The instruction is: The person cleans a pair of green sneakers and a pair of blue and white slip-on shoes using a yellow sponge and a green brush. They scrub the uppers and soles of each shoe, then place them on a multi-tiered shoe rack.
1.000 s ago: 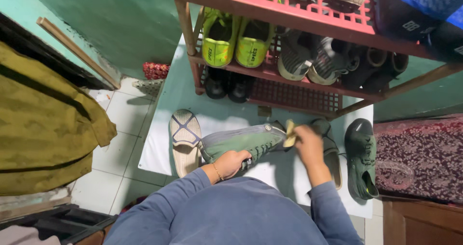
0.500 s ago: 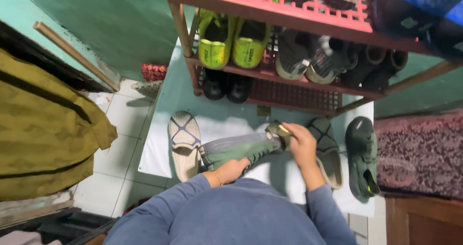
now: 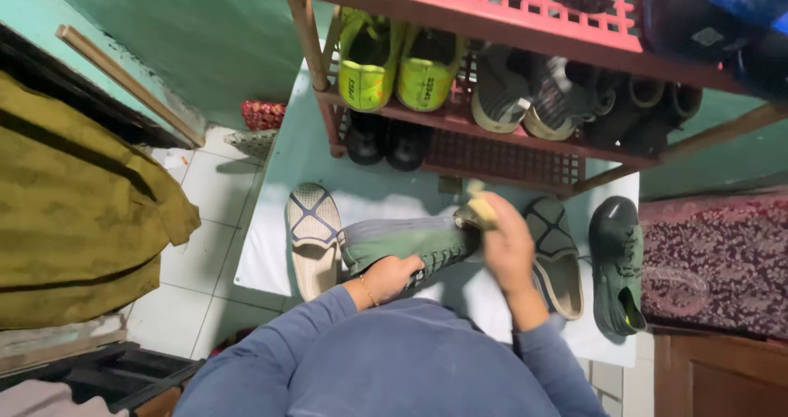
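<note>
Blue long sleeves [image 3: 386, 359], with a thin bracelet [image 3: 367, 291] on the left wrist.

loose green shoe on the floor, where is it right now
In the head view, the loose green shoe lies at right on the white sheet, between an upturned shoe and the patterned rug.

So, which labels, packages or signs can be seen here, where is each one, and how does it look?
Dark lettering marks on the heels of the neon yellow-green shoes, middle rack shelf.
Small white square label on the dark item, top right corner.
No packages, signs or screens.
</note>
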